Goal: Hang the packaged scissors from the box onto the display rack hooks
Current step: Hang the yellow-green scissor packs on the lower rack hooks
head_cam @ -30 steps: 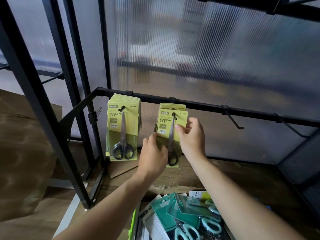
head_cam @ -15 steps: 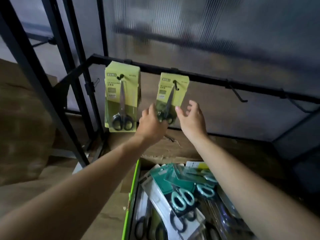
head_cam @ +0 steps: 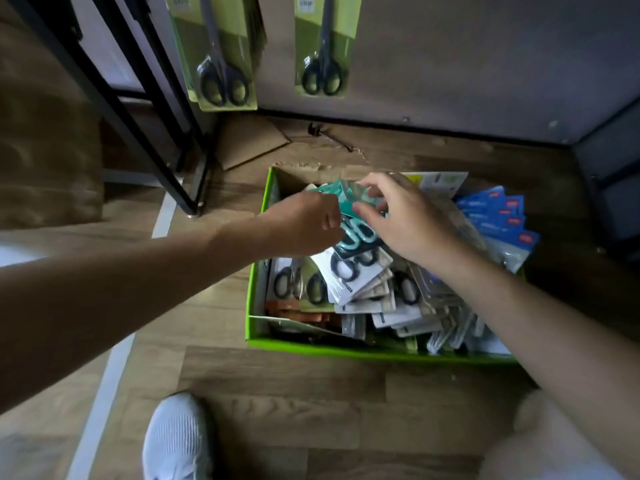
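Note:
A green box stands on the wood floor, full of packaged scissors. Both hands reach into its far end. My right hand pinches a teal scissors pack between thumb and fingers at the top of the pile. My left hand has its fingers curled at the left edge of the same pack. Two green-carded black scissors packs hang above, one on the left and one to its right. Their hooks are out of frame.
Black rack legs slant down to the floor left of the box. Blue packs and white packs fill the box. A loose black hook and a cardboard piece lie behind it. A white shoe is at the bottom.
Both hands left the pack hanging on the second hook and dropped into the box. The view tilted down from the rack to the floor.

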{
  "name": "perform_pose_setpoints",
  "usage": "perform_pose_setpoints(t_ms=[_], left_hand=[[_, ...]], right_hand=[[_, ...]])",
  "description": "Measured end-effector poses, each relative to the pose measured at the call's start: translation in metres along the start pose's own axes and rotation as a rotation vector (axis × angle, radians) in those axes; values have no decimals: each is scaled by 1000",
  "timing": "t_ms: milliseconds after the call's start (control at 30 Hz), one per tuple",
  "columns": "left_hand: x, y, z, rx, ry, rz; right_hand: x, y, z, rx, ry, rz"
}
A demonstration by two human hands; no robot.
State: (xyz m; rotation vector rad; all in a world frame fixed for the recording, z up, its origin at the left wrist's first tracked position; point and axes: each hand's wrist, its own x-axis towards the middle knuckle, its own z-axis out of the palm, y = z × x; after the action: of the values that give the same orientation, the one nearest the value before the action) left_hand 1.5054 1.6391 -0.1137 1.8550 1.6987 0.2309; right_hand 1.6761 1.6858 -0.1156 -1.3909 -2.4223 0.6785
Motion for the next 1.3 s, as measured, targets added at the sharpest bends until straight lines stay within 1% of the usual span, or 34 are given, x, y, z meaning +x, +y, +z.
perform_pose_setpoints(t_ms=[100,233,300,333,367,400,433,500,533,600,633,733,800,867,1000,1067,1100,1133,1167,1200,1267,1300], left_hand=[[-14,-2,11,60,-313,46],[-27,-10,23,116,-680,33],[-32,-11,25,104,-795,50],[-33,-11,26,67,-807,56],[-33,-10,27,58,-796,63],[-33,-8,26,109,-766,87],[-31,-5,24,219,-713,124],[-26,-3,21,434,-545,203],[-24,-3,18,493,-452,222],[-18,-7,8,487,-348,188],[-16,-10,1,448,-338,164],[-9,-19,-14,298,-329,128],[-7,-21,-19,243,-295,115],[-5,-20,-26,195,-206,111],[1,-19,-42,-2,66,116],[7,-24,-38,-20,307,112],[9,-26,-33,-23,437,84],[9,-27,-27,-37,528,25],[9,-26,-19,-60,548,-62],[8,-27,-10,-84,490,-163],[4,-28,12,-91,225,-374],[-1,-27,23,-94,89,-440]], right_hand=[[-14,3,9,-49,-116,-51],[-21,-2,16,-96,-294,-139],[-22,-5,19,-104,-348,-178],[-22,-6,20,-103,-370,-190],[-23,-7,21,-100,-388,-206],[-23,-7,22,-98,-415,-209],[-24,-8,22,-87,-440,-207],[-25,-9,23,-45,-490,-174],[-26,-11,21,-16,-508,-149],[-25,-11,17,62,-556,-65],[-25,-10,15,96,-585,-32],[-25,-5,12,131,-659,-28],[-26,-3,12,179,-692,1],[-27,-5,13,215,-659,4],[-19,-12,9,236,-420,-18],[-11,-8,5,229,-328,33],[-7,-3,3,218,-289,70],[-4,1,0,197,-255,112],[-2,6,-1,171,-231,164],[-2,10,-1,155,-219,211],[-1,16,2,136,-199,278],[-1,16,4,126,-189,297]])
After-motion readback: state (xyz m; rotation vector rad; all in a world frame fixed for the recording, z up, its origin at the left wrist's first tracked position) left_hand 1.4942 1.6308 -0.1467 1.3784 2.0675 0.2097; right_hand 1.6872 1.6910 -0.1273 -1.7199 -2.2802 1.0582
